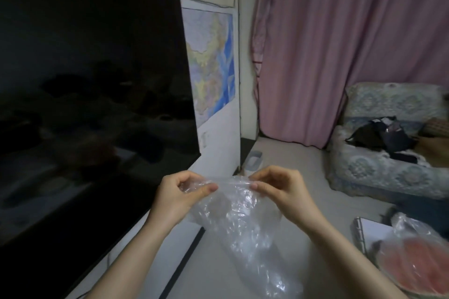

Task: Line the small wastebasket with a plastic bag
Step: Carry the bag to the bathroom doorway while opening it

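Both hands hold a clear plastic bag by its top edge, in mid-air in front of the person.

The left hand pinches one end of the bag's rim between thumb and fingers, and the right hand pinches the other end the same way, so the rim is stretched between them while the crinkled body hangs down and toward the camera. Just beyond the hands, on the floor against the wall, stands a small pale wastebasket, partly hidden by the right hand. A large dark screen fills the left side, with a map on the wall beside it. To the right are a pink curtain, a patterned sofa and a bag-wrapped cut watermelon.
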